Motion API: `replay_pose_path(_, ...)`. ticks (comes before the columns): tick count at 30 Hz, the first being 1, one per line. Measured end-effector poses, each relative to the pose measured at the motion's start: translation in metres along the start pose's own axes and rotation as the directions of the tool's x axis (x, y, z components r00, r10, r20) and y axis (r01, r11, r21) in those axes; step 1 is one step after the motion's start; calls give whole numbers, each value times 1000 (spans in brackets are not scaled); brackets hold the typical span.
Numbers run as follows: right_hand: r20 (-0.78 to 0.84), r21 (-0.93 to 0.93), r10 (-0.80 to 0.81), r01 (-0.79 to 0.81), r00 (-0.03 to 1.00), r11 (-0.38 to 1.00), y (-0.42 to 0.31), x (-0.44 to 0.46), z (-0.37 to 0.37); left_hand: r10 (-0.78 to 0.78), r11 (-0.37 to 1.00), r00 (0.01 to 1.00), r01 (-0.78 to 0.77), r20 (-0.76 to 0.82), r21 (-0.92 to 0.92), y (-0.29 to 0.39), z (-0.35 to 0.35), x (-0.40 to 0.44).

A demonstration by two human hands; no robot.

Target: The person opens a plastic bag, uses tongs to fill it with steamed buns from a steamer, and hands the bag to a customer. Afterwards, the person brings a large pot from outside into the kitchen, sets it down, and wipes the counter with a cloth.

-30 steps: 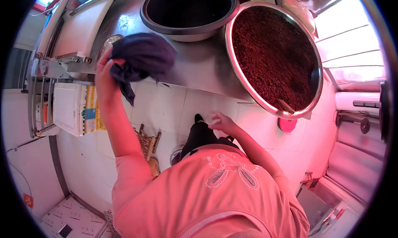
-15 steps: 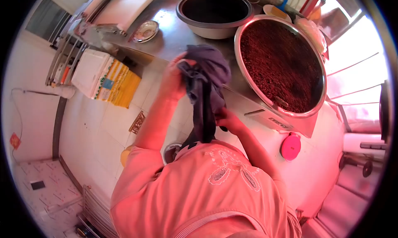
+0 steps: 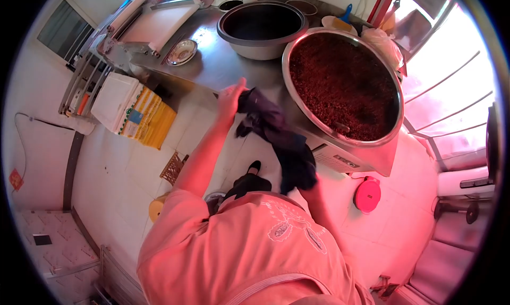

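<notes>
A dark purple and black cloth (image 3: 273, 127) stretches in front of me between my two hands, bunched and partly twisted. My left hand (image 3: 230, 99) grips its upper left end, thumb pointing up, close to the front edge of the steel table. At the lower right end is my right hand (image 3: 309, 191), mostly covered by the cloth that hangs over it; its fingers are hidden, but the cloth is held up there. Right of the cloth stands a large steel basin (image 3: 289, 87) filled with dark red, crumbly contents (image 3: 345, 82).
On the steel table (image 3: 212, 66) are a wide dark-lined tub (image 3: 226, 35), a patterned plate (image 3: 182, 52) and a roller machine (image 3: 159, 26). White and yellow boxes (image 3: 151, 116) stand left on the floor. A red round-lidded container (image 3: 367, 194) is below the basin.
My hands have moved apart, the right one down and right, and the bundled cloth now spreads out between them. The view has shifted slightly, and a dark shoe shows below.
</notes>
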State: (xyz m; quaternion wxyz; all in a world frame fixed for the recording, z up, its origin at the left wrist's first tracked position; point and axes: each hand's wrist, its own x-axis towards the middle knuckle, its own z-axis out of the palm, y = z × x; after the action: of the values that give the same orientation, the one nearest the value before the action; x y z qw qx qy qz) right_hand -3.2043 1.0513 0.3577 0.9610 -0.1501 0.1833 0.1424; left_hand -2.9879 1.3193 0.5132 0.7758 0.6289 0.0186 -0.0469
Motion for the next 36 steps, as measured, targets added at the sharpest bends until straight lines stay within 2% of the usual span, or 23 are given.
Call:
replay_pose_path(3, 91, -443, -218, 235, 972, 865, -20, -57, 25, 9, 999, 968, -20, -251, -39, -9, -12, 61)
replay_pose_path(4, 122, -572, -258, 280, 958, 771, -22, -71, 35, -73, 997, 970, 71, -234, -18, -16, -16, 88)
replay_pose_path(6, 120, -735, -261, 262, 958, 626, -21, -83, 65, -237, 968, 951, 248, -197, 31, -32, -20, 142)
replay_pose_path(8, -101, -494, -219, 142, 971, 858, -10, -73, 95, -308, 950, 938, 312, -157, -4, -38, -15, 186)
replay_pose_path(9, -19, -295, -167, 154, 986, 943, -9, -65, 81, -326, 945, 932, 327, -156, -21, -42, -14, 211)
replay_pose_path(11, -102, -314, -209, 168, 973, 934, 0, -54, 85, -372, 928, 917, 368, -145, -54, -50, -16, 253)
replay_pose_path(14, -214, -367, -272, 180, 938, 913, 15, -39, 103, -504, 831, 863, 480, -16, -283, -55, -18, 290)
replay_pose_path(15, -251, -382, -287, 178, 925, 907, 18, -34, 109, -440, 817, 898, 409, 20, -406, -70, -19, 305)
replay_pose_path(18, -288, -384, -300, 177, 910, 906, 28, -18, 112, -437, 855, 900, 413, -4, -314, -83, -49, 335)
replay_pose_path(19, -201, -402, -306, 207, 930, 892, 31, -16, 105, -446, 842, 895, 412, -20, -349, -83, -49, 341)
replay_pose_path(22, -198, -659, -497, 260, 845, 705, 45, -9, 94, -409, 823, 913, 371, 5, -429, -74, -56, 353)
replay_pose_path(25, -235, -442, -334, 206, 913, 873, 46, 1, 97, -336, 898, 940, 299, -63, -324, -29, -68, 330)
replay_pose_path(27, -239, -403, -323, 209, 916, 891, 47, 6, 110, -374, 895, 927, 352, -33, -274, -51, -104, 357)
replay_pose_path(29, -206, -348, -276, 194, 939, 917, 47, 10, 113, -417, 889, 909, 402, -24, -218, -38, -115, 336)
replay_pose_path(30, -172, -313, -243, 181, 955, 932, 46, 11, 109, -426, 867, 901, 434, 87, -244, -74, -146, 366)
replay_pose_path(31, -142, -275, -219, 174, 965, 946, 46, 8, 107, -337, 873, 929, 369, 153, -320, -92, -159, 372)
replay_pose_path(32, -175, -251, -223, 175, 959, 952, 45, 2, 118, -381, 861, 892, 439, 244, -257, -96, -171, 373)
replay_pose_path(33, -203, -229, -224, 176, 953, 957, 45, 0, 131, -390, 886, 902, 423, 188, -193, -101, -180, 375)
replay_pose_path(34, -171, -201, -225, 189, 959, 961, 44, -1, 128, -336, 898, 936, 351, 101, -267, -91, -163, 358)
replay_pose_path(36, -87, -160, -210, 195, 974, 968, 48, -3, 111, -333, 942, 939, 335, 90, -8, -76, -171, 340)
